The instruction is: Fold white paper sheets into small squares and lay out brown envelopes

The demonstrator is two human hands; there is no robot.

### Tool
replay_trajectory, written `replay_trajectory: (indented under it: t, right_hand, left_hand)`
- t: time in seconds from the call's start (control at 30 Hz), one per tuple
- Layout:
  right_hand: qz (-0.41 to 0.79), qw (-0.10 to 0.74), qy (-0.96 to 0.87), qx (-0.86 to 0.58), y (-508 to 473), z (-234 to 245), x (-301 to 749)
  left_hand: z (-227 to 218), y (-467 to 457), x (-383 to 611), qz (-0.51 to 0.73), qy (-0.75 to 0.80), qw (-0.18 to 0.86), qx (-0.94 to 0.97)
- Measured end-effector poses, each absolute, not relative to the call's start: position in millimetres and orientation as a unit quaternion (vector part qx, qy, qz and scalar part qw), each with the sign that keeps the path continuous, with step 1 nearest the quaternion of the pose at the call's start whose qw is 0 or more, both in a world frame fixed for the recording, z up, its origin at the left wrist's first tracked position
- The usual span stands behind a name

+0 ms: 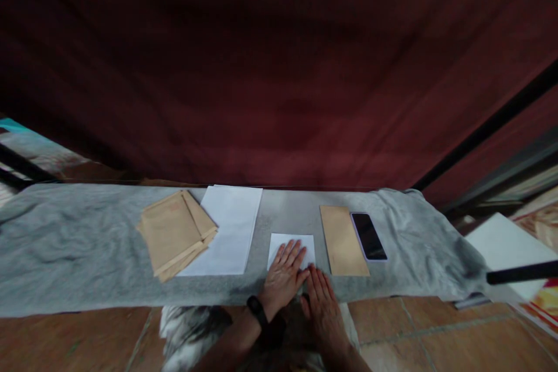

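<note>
A folded white sheet of paper point(279, 240) lies in front of me on the grey cloth. My left hand point(285, 270), with a dark band on its wrist, rests flat on the sheet with fingers stretched out. At the sheet's lower right corner lies my right hand point(321, 296), its fingers extended and close together, the tips touching or just beside the paper. Both palms face down, so their undersides are hidden. Just right of the sheet is a brown envelope point(343, 241).
A dark phone point(369, 236) lies against the envelope's right side. To the left, a pile of brown envelopes point(172, 229) overlaps a stack of white paper point(229, 226). Grey cloth point(78, 238) covers the narrow table. Behind it hangs a dark red curtain point(279, 81); black bars point(483, 133) flank it.
</note>
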State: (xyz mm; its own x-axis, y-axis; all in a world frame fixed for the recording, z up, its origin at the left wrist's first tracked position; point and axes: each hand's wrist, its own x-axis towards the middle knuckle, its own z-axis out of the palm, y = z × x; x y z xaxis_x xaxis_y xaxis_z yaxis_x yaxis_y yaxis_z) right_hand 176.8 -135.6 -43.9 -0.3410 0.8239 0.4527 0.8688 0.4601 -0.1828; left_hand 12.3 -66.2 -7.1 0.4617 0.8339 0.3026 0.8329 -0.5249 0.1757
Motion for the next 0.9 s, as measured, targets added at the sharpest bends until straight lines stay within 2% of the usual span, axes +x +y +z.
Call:
replay_trajectory:
  t: [0.2,0.37,0.63,0.9]
  right_hand:
    - [0.008,0.253,-0.809,-0.531,-124.4,-31.4,184.0]
    - [0.053,0.271,-0.79,-0.547,-70.4,-14.5,179.0]
    - [0.086,0.161,-0.793,-0.581,9.3,-4.0,163.3]
    - [0.211,0.184,-0.763,-0.582,28.7,7.5,171.3]
  left_hand:
    - [-23.1,-64.3,-8.9,0.186,0.564,-0.034,0.804]
    - [-26.8,-66.8,-18.7,0.196,0.589,-0.048,0.783]
    - [-22.4,-67.0,-18.2,0.189,0.585,-0.045,0.788]
    - [-15.4,-71.5,-18.7,0.243,0.6,-0.01,0.762]
